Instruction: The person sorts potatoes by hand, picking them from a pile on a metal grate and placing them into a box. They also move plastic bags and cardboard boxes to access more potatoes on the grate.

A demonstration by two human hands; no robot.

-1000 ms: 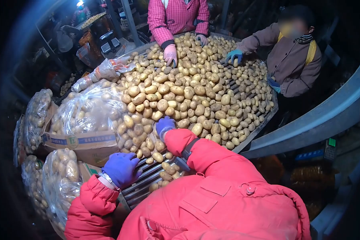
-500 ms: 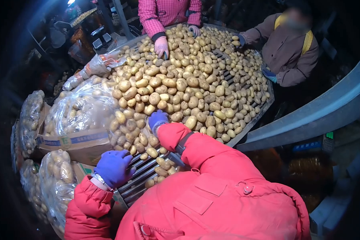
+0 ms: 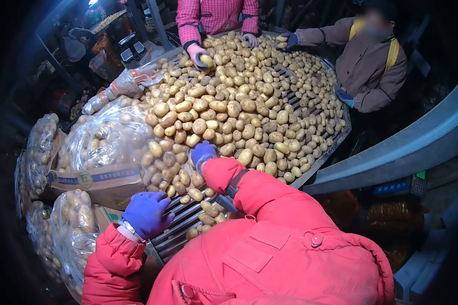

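My right hand [image 3: 203, 152], in a blue-purple glove, presses against the near side of a large heap of potatoes [image 3: 229, 107]. Its fingertips are hidden, and I cannot see a potato in its grasp. My left hand [image 3: 146, 214], gloved alike, is curled beside the metal rollers [image 3: 180, 221] at the lower left. What its bent fingers hold, if anything, is out of sight. Between the two hands a few loose potatoes [image 3: 207, 213] lie on the rollers. Left of the heap, a clear plastic bag of potatoes [image 3: 107, 137] sits in a cardboard box [image 3: 96, 183].
More potato bags [image 3: 74, 218] crowd the left side. Across the heap stands a person in a pink checked jacket [image 3: 216, 18]; another in a brown jacket [image 3: 364, 71] works at the right. A metal chute [image 3: 392, 152] slants along the right edge. Rolled plastic [image 3: 122, 89] lies at the back left.
The person across has lifted a potato from the heap in one pink glove. The brown-jacketed person's glove has moved up along the far edge. My hands have hardly moved; the view shifted slightly.
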